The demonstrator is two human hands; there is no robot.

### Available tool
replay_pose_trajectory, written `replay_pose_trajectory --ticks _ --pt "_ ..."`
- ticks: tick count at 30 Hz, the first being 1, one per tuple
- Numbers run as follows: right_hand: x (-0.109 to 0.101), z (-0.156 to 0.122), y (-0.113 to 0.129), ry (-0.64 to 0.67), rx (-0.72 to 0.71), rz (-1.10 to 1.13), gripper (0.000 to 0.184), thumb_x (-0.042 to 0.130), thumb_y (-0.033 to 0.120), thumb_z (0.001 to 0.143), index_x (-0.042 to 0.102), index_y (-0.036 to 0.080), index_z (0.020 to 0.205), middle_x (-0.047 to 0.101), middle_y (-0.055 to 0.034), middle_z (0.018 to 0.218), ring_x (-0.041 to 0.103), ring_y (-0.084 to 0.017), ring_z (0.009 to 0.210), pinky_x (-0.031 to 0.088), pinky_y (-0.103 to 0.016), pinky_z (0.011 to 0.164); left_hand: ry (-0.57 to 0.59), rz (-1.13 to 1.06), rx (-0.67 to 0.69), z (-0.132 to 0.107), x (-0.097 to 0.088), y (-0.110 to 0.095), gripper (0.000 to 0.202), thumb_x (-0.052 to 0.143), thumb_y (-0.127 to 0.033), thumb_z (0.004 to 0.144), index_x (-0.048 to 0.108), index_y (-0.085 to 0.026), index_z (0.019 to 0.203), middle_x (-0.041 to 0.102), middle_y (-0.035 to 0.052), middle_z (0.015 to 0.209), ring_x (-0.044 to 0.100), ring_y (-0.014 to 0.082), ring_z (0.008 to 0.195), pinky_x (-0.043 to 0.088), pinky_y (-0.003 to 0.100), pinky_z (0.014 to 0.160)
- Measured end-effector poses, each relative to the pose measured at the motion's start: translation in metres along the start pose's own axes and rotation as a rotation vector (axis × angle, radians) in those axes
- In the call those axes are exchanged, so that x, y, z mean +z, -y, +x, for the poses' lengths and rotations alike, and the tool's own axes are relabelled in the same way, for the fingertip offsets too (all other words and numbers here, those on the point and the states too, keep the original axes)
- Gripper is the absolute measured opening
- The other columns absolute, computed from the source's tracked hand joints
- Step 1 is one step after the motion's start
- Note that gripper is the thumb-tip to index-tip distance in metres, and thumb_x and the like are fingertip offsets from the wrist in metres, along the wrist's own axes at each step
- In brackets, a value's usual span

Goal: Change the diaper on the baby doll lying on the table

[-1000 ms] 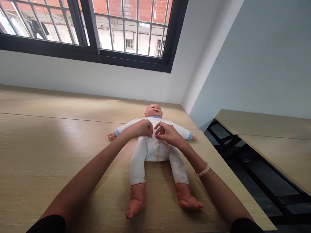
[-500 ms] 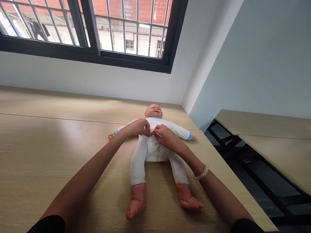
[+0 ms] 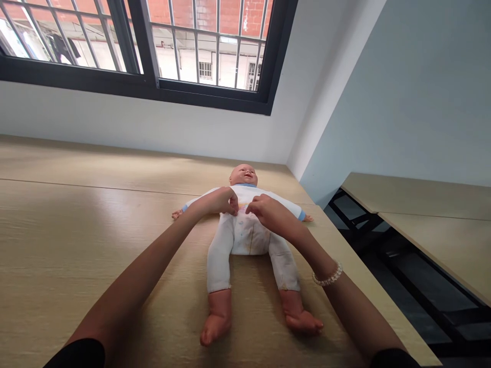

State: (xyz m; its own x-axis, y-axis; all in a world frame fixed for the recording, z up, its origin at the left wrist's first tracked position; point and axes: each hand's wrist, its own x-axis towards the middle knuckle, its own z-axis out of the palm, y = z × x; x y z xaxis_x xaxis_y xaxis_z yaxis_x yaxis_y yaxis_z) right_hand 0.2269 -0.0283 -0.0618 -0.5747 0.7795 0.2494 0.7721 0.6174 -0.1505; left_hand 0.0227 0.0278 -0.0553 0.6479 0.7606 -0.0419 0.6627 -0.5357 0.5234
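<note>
A baby doll (image 3: pixel 241 236) in a white outfit with blue collar and cuffs lies on its back, head away from me, arms spread and bare feet towards me. Over one side of its chest is my left hand (image 3: pixel 226 201), fingers bent and closed on the front of the clothes. My right hand (image 3: pixel 265 210), with a beaded bracelet on the wrist, is at the other side of the chest, thumb and fingertips pinched at the fabric. Between the two hands a small coloured print shows. Exactly what the fingertips pinch is partly hidden.
The doll rests on a light wooden table (image 3: pixel 95 245) whose right edge runs close to my right arm. A second table (image 3: pixel 433 225) with a dark metal frame stands to the right across a gap. Behind are a white wall and a barred window (image 3: pixel 215 97).
My right hand has moved a little to the right, away from my left hand, uncovering more of the print on the chest. My left hand and the doll have stayed nearly still.
</note>
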Motion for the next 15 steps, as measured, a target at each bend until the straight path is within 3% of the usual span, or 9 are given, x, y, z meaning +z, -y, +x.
replay_pose_trajectory --ticks 3,8,15 --pt "0.006 0.005 0.005 -0.016 -0.034 -0.01 0.031 0.052 0.001 0.089 0.074 0.022 0.096 0.064 -0.0074 0.091 0.054 -0.023 0.091 0.041 -0.032 0.076 -0.004 0.019 -0.003 -0.001 0.0 -0.001 0.01 0.067 -0.028 0.069 0.069 -0.018 0.07 0.069 0.0016 0.075 0.058 0.0159 0.069 0.038 0.025 0.058" --pt "0.01 0.011 0.003 0.06 -0.001 -0.005 0.021 0.062 0.009 0.088 0.076 0.024 0.087 0.061 -0.0064 0.087 0.053 -0.022 0.088 0.037 -0.03 0.072 0.01 0.02 0.013 -0.003 0.0 -0.003 0.011 0.065 -0.023 0.068 0.071 -0.018 0.075 0.068 0.0011 0.078 0.058 0.015 0.069 0.037 0.024 0.057" --pt "-0.019 0.0 0.01 0.185 0.107 -0.049 0.02 0.061 0.012 0.091 0.076 0.024 0.087 0.059 -0.0057 0.086 0.053 -0.019 0.083 0.033 -0.027 0.067 0.016 0.003 0.0 -0.005 -0.002 -0.007 0.013 0.066 -0.025 0.069 0.073 -0.018 0.077 0.071 0.0022 0.083 0.059 0.0157 0.072 0.038 0.024 0.059"
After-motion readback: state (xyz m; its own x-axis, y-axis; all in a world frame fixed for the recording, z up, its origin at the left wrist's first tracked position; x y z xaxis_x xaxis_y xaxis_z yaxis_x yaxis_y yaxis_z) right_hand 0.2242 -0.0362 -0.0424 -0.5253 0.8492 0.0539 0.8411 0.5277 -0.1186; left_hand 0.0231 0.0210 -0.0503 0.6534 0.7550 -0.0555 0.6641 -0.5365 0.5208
